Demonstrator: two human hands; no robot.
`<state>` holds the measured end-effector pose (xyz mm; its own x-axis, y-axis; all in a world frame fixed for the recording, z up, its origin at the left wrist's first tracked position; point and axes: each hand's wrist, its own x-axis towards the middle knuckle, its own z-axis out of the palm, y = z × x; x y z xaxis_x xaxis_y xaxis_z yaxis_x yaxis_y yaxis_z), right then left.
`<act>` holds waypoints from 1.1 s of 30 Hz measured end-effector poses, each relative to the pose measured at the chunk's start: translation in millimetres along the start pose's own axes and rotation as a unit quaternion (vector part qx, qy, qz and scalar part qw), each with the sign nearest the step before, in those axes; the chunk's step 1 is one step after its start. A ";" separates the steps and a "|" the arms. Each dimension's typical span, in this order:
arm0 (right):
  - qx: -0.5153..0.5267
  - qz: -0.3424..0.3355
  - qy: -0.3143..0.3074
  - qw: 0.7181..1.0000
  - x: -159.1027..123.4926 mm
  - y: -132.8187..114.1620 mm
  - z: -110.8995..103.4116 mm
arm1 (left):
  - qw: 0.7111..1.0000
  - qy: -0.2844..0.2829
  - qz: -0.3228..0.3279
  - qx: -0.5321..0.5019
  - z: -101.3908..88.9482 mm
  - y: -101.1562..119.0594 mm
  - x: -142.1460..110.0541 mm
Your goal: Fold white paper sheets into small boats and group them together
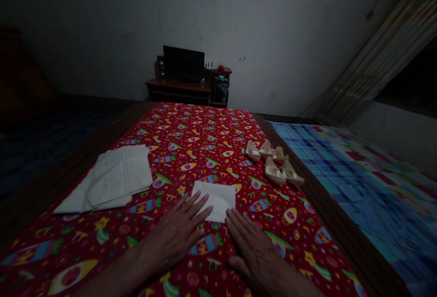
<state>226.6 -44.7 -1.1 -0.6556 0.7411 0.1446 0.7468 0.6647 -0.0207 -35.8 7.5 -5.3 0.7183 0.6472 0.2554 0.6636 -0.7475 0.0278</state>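
Observation:
A small white sheet of lined paper (218, 199), roughly rectangular, lies flat on the red patterned cloth (205, 142). My left hand (180, 226) rests with spread fingers, the fingertips on the sheet's left part. At the sheet's lower right corner, my right hand (251, 242) lies flat with its fingers stretched out side by side and the thumb apart. Neither hand grips anything. To the right, several folded paper boats (275, 176) stand grouped near the cloth's edge. A stack of larger paper sheets (119, 174) lies on the left.
Brown wooden edges (327, 206) run along both sides of the cloth. Beyond the far end, a desk (179, 86) holds a dark monitor (184, 64), with a red telephone (224, 69) beside it. A blue checked bedspread (341, 174) spreads on the right, below a striped curtain (368, 60).

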 end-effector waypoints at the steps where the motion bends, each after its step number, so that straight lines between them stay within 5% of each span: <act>1: -0.005 0.003 0.006 1.000 -0.7 -0.6 1.9 | 1.000 0.002 -0.004 0.006 0.3 -1.3 -3.3; 13: -0.022 -0.008 0.028 0.999 18.3 -8.0 11.3 | 1.000 -0.017 0.006 0.000 19.2 -3.2 45.6; 24: -0.023 0.023 0.098 0.995 23.6 -9.6 17.2 | 0.996 -0.003 -0.071 0.045 12.2 -42.1 8.8; 28: -0.027 0.005 0.131 0.991 36.6 -10.7 23.5 | 0.996 0.032 -0.070 0.045 9.3 -36.2 3.0; 33: -0.028 -0.062 0.071 0.995 60.9 -14.5 24.2 | 1.000 -0.003 -0.002 -0.004 -3.1 -18.1 0.6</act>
<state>173.2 -6.9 -16.0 -0.7238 0.6301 0.2812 0.6689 0.7408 0.0615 -48.1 21.0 -2.6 0.7168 0.6513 0.2491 0.6651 -0.7459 0.0363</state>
